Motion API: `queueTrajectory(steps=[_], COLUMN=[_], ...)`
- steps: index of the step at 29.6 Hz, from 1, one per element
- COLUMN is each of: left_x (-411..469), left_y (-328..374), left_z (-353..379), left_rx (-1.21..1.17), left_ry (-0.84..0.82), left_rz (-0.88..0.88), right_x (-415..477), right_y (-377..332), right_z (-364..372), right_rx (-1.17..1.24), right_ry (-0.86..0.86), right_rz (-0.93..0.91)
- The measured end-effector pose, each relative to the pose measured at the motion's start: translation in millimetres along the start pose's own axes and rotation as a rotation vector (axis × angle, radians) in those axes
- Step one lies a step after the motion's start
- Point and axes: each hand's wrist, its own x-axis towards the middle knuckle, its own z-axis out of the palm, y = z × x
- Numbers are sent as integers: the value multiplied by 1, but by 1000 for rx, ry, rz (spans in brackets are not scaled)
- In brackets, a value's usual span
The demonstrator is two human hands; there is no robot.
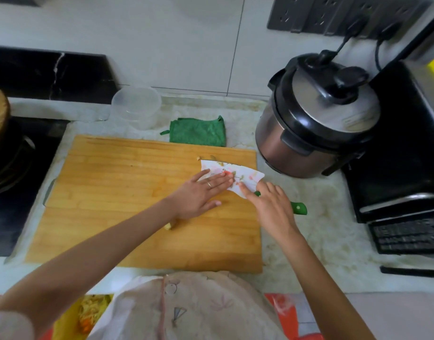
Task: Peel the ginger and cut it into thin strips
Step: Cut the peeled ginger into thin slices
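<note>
Wooden chopping board (137, 192) bears one floral-bladed, green-handled knife (246, 174), pressed flat under left hand (198, 195) and right hand (272, 207), fingers (221, 180) straight. One clear plastic tub (135, 106) behind.

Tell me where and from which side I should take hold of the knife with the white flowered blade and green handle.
Grip the green handle, coming from the right. The knife lies flat on the wooden cutting board, so its blade offers no hold, while the handle juts past the board's right edge.
</note>
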Motion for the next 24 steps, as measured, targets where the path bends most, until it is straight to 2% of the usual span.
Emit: queueTrajectory(steps=[5, 12, 14, 16, 18, 20, 24], left_x=[14, 24, 22, 23, 30, 38, 46], left_y=[-17, -51, -60, -55, -45, -34, -23], left_z=[4, -2, -9, -12, -11, -11, -14], left_rx=[60, 21, -101, -228, -347, -461, -611], left_ry=[-53, -164, -77, 158, 374, 400, 405], left_rz=[65, -156, -174, -195, -349, -532, -713], right_x=[-6, -23, -27, -28, -28, -25, -18], right_y=[12, 32, 35, 37, 37, 35, 31], right_z=[-1, -3, -2, -2, -2, -2, -3], right_rx=[3, 20, 25, 23, 22, 26, 29], right_ry=[-15, -49, -55, -59, -56, -48, -34], right_rz=[0, -2, 7, 13, 18, 20, -8])
